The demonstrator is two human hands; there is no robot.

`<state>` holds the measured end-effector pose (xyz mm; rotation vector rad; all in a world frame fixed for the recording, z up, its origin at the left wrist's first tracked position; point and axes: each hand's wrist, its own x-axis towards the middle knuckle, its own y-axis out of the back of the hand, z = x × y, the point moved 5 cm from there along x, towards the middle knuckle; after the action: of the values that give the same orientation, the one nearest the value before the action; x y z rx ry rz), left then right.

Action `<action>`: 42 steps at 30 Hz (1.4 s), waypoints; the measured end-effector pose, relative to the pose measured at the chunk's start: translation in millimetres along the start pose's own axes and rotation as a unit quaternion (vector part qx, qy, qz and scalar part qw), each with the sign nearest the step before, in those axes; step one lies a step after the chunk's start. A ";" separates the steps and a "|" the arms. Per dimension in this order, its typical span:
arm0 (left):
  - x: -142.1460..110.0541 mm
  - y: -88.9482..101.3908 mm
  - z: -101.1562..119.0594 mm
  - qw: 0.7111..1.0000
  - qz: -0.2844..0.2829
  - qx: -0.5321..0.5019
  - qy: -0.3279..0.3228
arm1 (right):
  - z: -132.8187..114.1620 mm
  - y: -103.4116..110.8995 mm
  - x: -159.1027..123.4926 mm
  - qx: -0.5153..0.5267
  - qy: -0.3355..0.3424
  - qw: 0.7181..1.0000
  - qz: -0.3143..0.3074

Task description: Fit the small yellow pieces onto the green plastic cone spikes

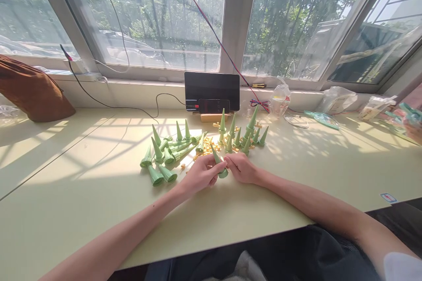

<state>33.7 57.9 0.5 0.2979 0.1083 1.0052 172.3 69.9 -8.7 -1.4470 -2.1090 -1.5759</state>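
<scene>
My left hand (pixel 202 172) is closed around a green plastic cone-shaped spike (pixel 223 173), its tip slanting up and away and its wide end towards me. Right beside it, my right hand (pixel 240 167) pinches with its fingertips at the spike's side; whatever lies between them is hidden. Just beyond my hands is a pile of small yellow plastic pieces (pixel 208 145). Loose green spikes (pixel 169 156) lie and stand to the left. On the right, several green spikes (pixel 249 128) stand upright, some with yellow pieces sticking out of their sides.
A dark tablet (pixel 212 87) leans at the back, with a phone (pixel 214 106) on a stand (pixel 212 117) before it. A black cable (pixel 108 106) crosses the table to the left. A brown bag (pixel 36 92) sits far left; plastic bags (pixel 336 99) line the right back.
</scene>
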 end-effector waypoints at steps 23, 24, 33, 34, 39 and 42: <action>-0.9 1.4 6.6 0.994 0.036 0.072 -0.070 | -3.2 0.2 0.6 -0.005 0.022 1.000 -0.013; -2.3 2.7 9.0 0.983 0.064 0.126 -0.114 | -3.7 0.3 0.8 -0.005 0.025 1.000 -0.013; -3.0 0.2 6.7 0.991 0.063 0.080 -0.087 | -5.0 2.1 2.8 0.001 0.016 1.000 0.005; -1.6 -0.2 4.0 0.998 0.039 0.029 -0.049 | -4.6 1.7 2.4 0.000 0.015 1.000 0.003; 0.5 -0.6 -2.7 0.999 -0.021 -0.037 0.020 | -2.8 0.1 0.5 -0.005 0.015 1.000 -0.016; -1.3 2.8 4.2 0.991 0.043 0.091 -0.087 | -2.6 -1.0 0.4 -0.007 0.022 0.999 -0.030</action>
<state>31.7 57.4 5.2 0.5594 0.0288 1.0527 170.3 68.0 -8.0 -1.3516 -2.1399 -1.6313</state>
